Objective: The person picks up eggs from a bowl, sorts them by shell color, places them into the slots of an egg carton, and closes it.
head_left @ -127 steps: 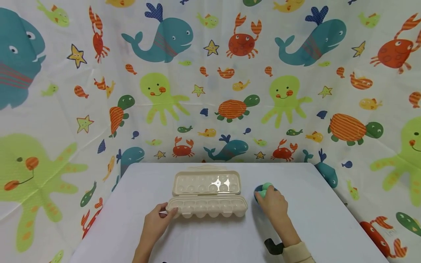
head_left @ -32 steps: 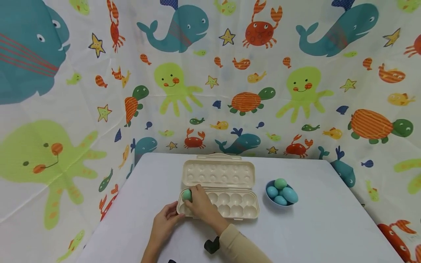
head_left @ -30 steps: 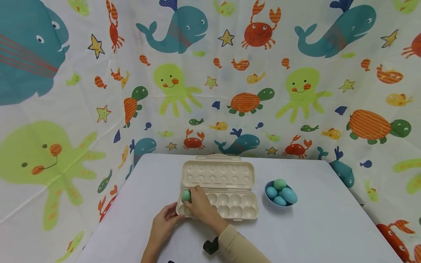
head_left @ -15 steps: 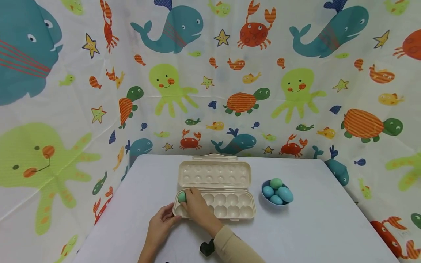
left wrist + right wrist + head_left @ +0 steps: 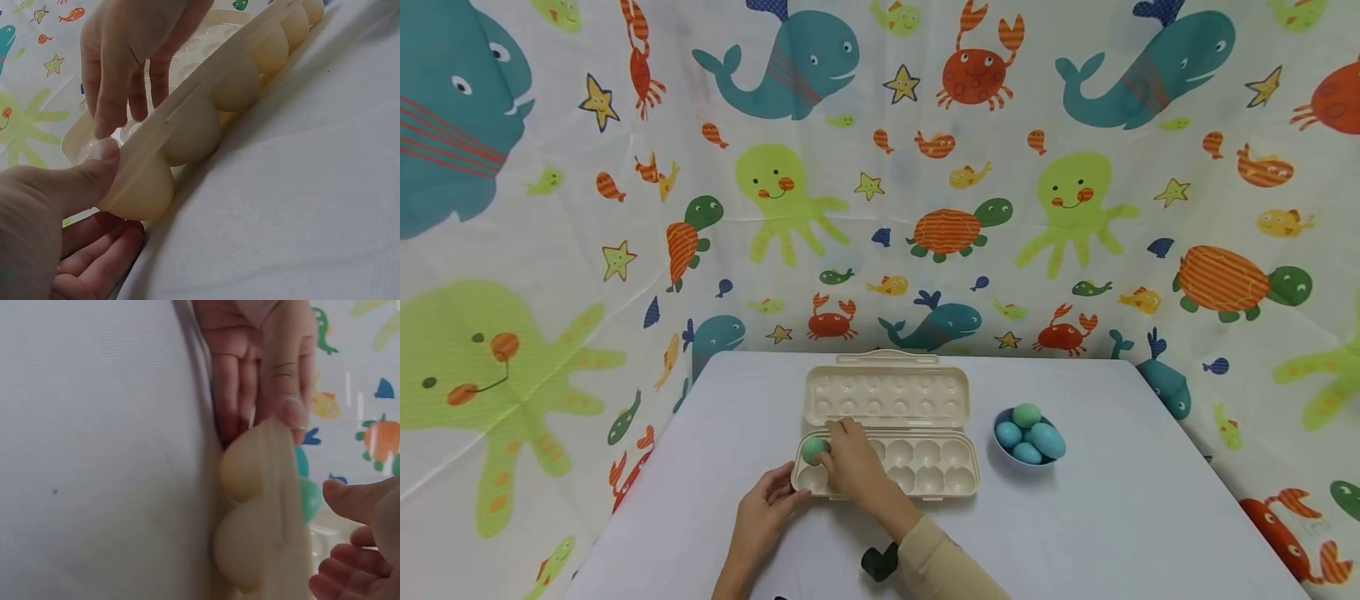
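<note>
A beige egg carton point(image 5: 928, 435) lies with its lid point(image 5: 887, 392) folded back. One green egg point(image 5: 814, 451) sits in the back-left cup; it also peeks over the rim in the right wrist view point(image 5: 309, 499). My left hand point(image 5: 765, 510) grips the carton's left end, thumb on the rim and fingers below, as the left wrist view shows. Just right of the egg hovers my right hand point(image 5: 859, 468) over the cups, fingers loosely bent. In the right wrist view its thumb point(image 5: 350, 499) stands apart from the egg, and nothing is in its grasp.
A blue bowl point(image 5: 1026, 469) right of the carton holds several eggs, one green point(image 5: 1027, 415) and the others blue point(image 5: 1047, 440). A black device point(image 5: 880, 562) is at my right wrist. Behind the white table point(image 5: 1120, 500) hangs a sea-animal curtain point(image 5: 925, 275).
My right hand went from the bowl to the carton with a green egg, placed it in the back-left cup and has just let go, drawing slightly right. My left hand stays on the carton.
</note>
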{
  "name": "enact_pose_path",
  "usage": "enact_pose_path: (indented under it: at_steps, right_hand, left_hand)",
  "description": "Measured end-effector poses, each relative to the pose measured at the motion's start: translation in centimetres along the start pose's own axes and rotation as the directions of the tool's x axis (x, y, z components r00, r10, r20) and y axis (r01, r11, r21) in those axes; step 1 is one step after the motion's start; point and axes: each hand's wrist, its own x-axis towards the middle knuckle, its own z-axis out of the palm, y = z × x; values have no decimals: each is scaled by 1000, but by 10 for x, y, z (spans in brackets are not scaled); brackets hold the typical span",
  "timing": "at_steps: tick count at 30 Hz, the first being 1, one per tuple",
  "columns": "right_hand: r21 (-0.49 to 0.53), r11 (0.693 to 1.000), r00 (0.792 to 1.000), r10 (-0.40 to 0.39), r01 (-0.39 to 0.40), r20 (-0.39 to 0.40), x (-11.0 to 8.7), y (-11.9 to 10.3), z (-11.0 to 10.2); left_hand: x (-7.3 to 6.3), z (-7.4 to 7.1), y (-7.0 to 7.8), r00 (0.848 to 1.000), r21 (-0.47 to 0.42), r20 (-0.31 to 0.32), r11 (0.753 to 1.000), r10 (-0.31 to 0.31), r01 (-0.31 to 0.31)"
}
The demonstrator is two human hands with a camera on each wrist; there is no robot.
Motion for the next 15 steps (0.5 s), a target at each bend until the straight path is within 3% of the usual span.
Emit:
enact_pose_path:
  at_steps: [5,11,15]
  right_hand:
    - [26,1000,1000,8,-7,-30,-2,4,-19]
    - [93,993,996,74,-70,-47,-6,17,-45]
    - [123,989,991,90,-77,-103,-10,27,-66]
  left_hand:
    - [0,0,-1,1000,13,-6,1000,-2,2]
    - [0,1,-1,1000,18,-11,1000,1,0]
    - [1,2,-2,1000,37,-19,999,6,-6]
